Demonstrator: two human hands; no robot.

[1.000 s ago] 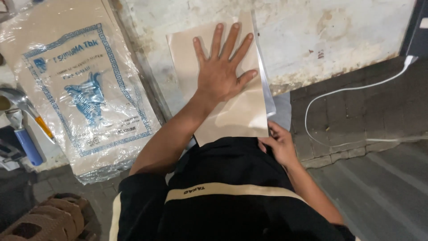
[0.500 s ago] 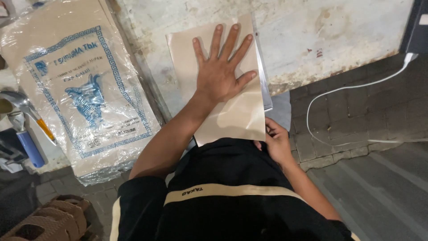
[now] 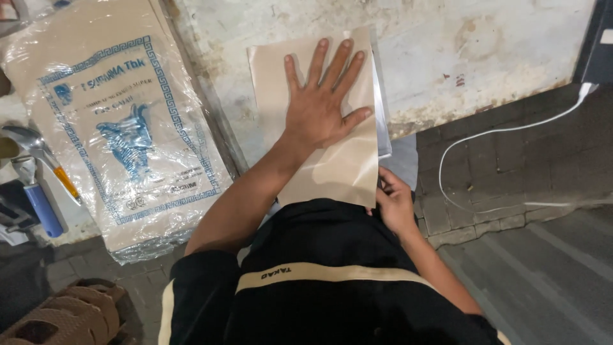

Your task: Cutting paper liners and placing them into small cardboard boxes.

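1. Since the earlier frames little has shifted: the left hand (image 3: 322, 108) stays spread flat on the tan sheet (image 3: 332, 169), and the right hand (image 3: 394, 203) has crept slightly up the sheet's lower right edge.
2. Long axis of the tan sheet runs from the lower centre of the frame toward the top centre, leaning a little to the right.
3. Fingers of the left hand are splayed apart, palm pressing the sheet's upper half; the right hand pinches the lower right corner, so both hands are apart.
4. A metal ruler (image 3: 381, 121) lies along the sheet's right edge.
5. At left lie a plastic-wrapped sack (image 3: 121, 134) and a hammer (image 3: 41, 153); a white cable (image 3: 498, 131) curves at right.
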